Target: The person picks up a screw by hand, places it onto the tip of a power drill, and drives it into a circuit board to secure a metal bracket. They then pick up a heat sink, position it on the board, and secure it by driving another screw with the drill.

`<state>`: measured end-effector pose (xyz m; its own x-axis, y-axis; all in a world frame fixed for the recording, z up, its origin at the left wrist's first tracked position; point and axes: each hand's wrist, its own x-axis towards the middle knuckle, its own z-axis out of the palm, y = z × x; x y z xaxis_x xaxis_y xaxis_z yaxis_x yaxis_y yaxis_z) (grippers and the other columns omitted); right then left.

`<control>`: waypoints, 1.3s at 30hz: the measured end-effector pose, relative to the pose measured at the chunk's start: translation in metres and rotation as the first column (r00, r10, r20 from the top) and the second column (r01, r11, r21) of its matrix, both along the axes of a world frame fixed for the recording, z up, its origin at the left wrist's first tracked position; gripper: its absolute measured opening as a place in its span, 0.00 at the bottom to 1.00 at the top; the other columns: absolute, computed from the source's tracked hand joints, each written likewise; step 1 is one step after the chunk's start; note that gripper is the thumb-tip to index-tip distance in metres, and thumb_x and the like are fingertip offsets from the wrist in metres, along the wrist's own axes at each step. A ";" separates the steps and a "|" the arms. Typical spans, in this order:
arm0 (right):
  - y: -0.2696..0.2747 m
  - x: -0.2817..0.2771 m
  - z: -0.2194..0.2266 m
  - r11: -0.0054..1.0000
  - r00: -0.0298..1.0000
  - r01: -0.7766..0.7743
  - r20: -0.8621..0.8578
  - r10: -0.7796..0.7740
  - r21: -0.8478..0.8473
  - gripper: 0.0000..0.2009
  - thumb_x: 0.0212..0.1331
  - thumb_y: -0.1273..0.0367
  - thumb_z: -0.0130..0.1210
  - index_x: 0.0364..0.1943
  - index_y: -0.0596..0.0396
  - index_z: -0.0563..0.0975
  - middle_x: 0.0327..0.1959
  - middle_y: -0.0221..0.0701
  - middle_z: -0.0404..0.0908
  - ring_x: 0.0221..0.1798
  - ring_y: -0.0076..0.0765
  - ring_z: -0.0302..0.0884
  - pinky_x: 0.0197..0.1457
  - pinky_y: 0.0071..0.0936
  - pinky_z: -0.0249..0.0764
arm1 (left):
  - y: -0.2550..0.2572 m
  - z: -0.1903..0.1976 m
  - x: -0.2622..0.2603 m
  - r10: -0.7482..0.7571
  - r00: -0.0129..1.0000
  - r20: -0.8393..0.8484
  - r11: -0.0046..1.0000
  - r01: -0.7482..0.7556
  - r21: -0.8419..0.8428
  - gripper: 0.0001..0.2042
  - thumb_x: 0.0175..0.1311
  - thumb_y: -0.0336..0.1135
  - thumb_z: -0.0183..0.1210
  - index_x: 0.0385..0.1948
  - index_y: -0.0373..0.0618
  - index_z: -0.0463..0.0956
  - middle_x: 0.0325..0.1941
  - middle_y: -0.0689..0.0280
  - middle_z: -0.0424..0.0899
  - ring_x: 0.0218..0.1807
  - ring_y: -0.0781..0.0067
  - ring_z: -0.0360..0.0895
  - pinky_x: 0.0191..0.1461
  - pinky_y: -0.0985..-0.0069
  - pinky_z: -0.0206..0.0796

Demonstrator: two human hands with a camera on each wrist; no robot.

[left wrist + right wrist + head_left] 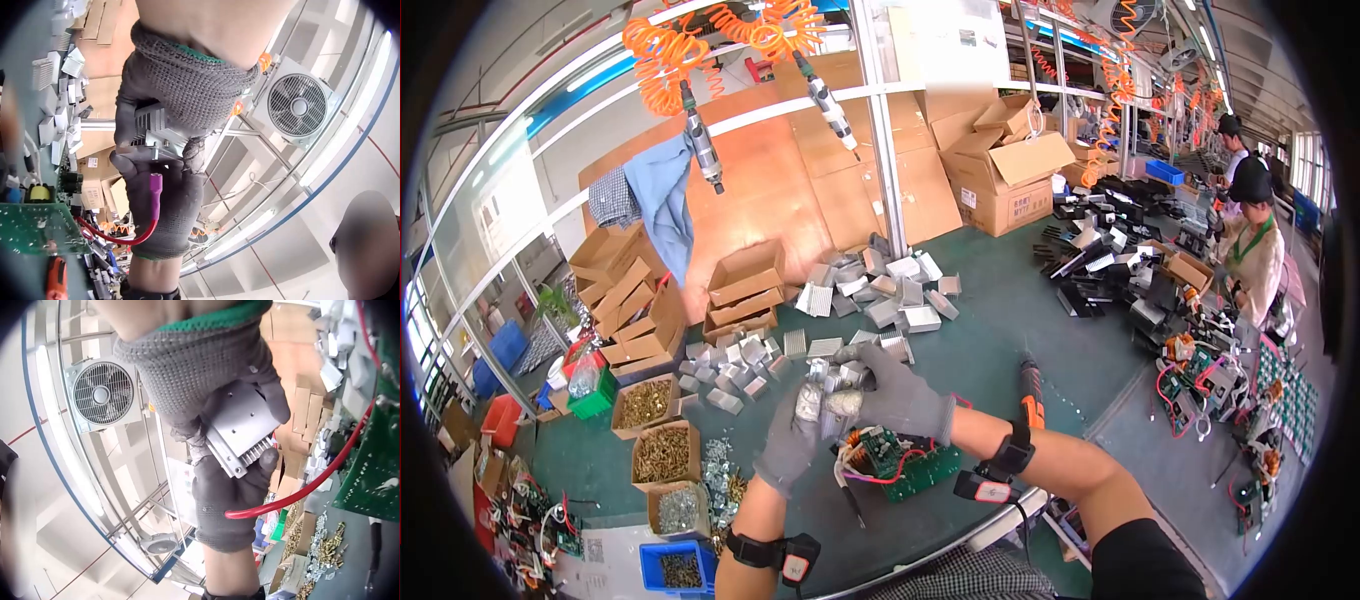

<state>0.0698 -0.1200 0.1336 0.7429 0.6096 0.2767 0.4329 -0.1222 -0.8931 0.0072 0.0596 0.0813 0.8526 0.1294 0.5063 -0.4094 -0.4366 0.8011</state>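
Grey knitted gloves cover both hands. Together they hold a silver finned heat sink [242,419] in the air above the bench, the left hand [788,440] at one side and the right hand [905,398] at the other. In the right wrist view its flat face shows small holes, with fins along one edge. Fingers of both hands hide part of it in the left wrist view. Just below the hands lies a green circuit board [925,476] with mounted parts. A red wire [128,240] with a purple terminal [155,195] rises from it.
Loose heat sinks [885,290] pile up behind the hands. Left are cardboard boxes of brass screws [665,452] and a blue bin [650,568]. An orange power screwdriver [1030,395] lies at right; other drivers [830,112] hang overhead. Black parts [1100,240] and people [1255,250] are farther right.
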 end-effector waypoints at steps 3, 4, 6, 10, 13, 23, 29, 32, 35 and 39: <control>0.005 0.008 -0.012 0.997 0.999 -0.046 0.020 0.045 0.060 0.33 0.46 0.57 0.68 0.53 0.63 0.68 0.47 0.44 0.73 0.47 0.37 0.75 0.52 0.32 0.72 | 0.003 -0.006 0.005 -0.005 1.000 0.009 1.000 0.004 0.014 0.21 0.73 0.44 0.43 0.54 0.33 0.68 0.47 0.55 0.80 0.50 0.65 0.77 0.54 0.70 0.68; 0.008 0.009 -0.018 0.995 1.000 -0.025 -0.003 0.025 0.097 0.33 0.46 0.57 0.68 0.53 0.63 0.69 0.46 0.43 0.73 0.46 0.37 0.75 0.51 0.32 0.72 | -0.002 -0.002 0.004 0.029 1.000 0.011 1.000 -0.029 -0.002 0.23 0.73 0.47 0.41 0.55 0.34 0.68 0.48 0.56 0.79 0.49 0.66 0.77 0.52 0.71 0.69; 0.016 0.007 -0.020 0.986 0.998 0.022 -0.053 -0.013 0.167 0.32 0.46 0.57 0.68 0.51 0.62 0.69 0.43 0.40 0.74 0.43 0.35 0.75 0.49 0.31 0.73 | -0.011 0.008 0.003 0.095 0.995 0.011 0.995 -0.094 -0.037 0.26 0.73 0.52 0.38 0.56 0.37 0.68 0.49 0.59 0.79 0.48 0.69 0.77 0.48 0.73 0.70; 0.019 0.001 -0.011 0.988 0.989 0.141 0.039 -0.143 0.063 0.28 0.48 0.60 0.68 0.49 0.60 0.69 0.39 0.35 0.75 0.38 0.30 0.74 0.44 0.30 0.73 | 0.004 -0.020 0.020 0.010 0.996 -0.087 0.870 -0.052 -0.490 0.28 0.71 0.57 0.39 0.56 0.40 0.67 0.47 0.62 0.79 0.46 0.70 0.78 0.44 0.73 0.72; 0.031 0.011 -0.022 0.957 0.992 0.116 0.025 -0.127 0.267 0.25 0.49 0.63 0.68 0.49 0.58 0.69 0.38 0.33 0.75 0.37 0.26 0.73 0.42 0.26 0.73 | -0.002 -0.002 0.025 0.022 0.996 -0.088 0.810 -0.070 -0.583 0.29 0.70 0.60 0.39 0.56 0.41 0.67 0.49 0.62 0.77 0.46 0.69 0.78 0.45 0.73 0.73; 0.019 0.010 -0.010 0.879 0.703 0.079 0.599 -0.383 0.470 0.28 0.45 0.65 0.69 0.48 0.58 0.68 0.47 0.39 0.68 0.46 0.36 0.73 0.47 0.33 0.72 | 0.013 -0.005 0.052 -0.027 0.962 0.273 0.519 0.247 -0.818 0.29 0.67 0.60 0.45 0.59 0.46 0.62 0.52 0.66 0.75 0.50 0.67 0.76 0.40 0.73 0.72; -0.040 0.039 0.005 0.867 0.989 0.086 -0.145 -0.016 0.491 0.23 0.61 0.63 0.57 0.55 0.56 0.63 0.44 0.32 0.72 0.45 0.25 0.75 0.47 0.26 0.75 | 0.094 -0.031 0.069 0.343 0.914 -0.217 0.608 -0.392 -0.690 0.28 0.66 0.58 0.46 0.61 0.51 0.60 0.50 0.66 0.74 0.43 0.73 0.75 0.33 0.79 0.70; -0.048 0.039 0.003 0.867 0.939 0.074 -0.328 0.106 0.492 0.26 0.62 0.56 0.54 0.58 0.55 0.63 0.44 0.32 0.73 0.43 0.26 0.78 0.42 0.26 0.80 | 0.129 -0.063 0.076 0.580 0.638 -0.506 0.791 -0.591 0.161 0.29 0.65 0.56 0.48 0.65 0.54 0.59 0.53 0.59 0.74 0.48 0.62 0.75 0.46 0.72 0.70; -0.047 0.044 0.002 0.911 0.903 0.103 -0.421 0.083 0.400 0.29 0.62 0.52 0.53 0.59 0.55 0.63 0.43 0.32 0.76 0.40 0.27 0.79 0.35 0.26 0.82 | 0.113 -0.058 0.078 0.841 0.480 -0.249 0.510 -0.551 0.661 0.32 0.63 0.53 0.54 0.66 0.52 0.57 0.57 0.50 0.71 0.56 0.51 0.70 0.61 0.63 0.61; -0.032 0.050 -0.009 0.949 0.899 0.171 -0.436 -0.042 0.263 0.31 0.59 0.50 0.56 0.54 0.62 0.64 0.41 0.36 0.76 0.37 0.30 0.79 0.30 0.26 0.80 | 0.033 0.013 0.051 -0.172 0.980 -0.099 0.983 0.178 0.050 0.39 0.59 0.54 0.61 0.67 0.46 0.54 0.60 0.49 0.66 0.59 0.52 0.69 0.59 0.67 0.65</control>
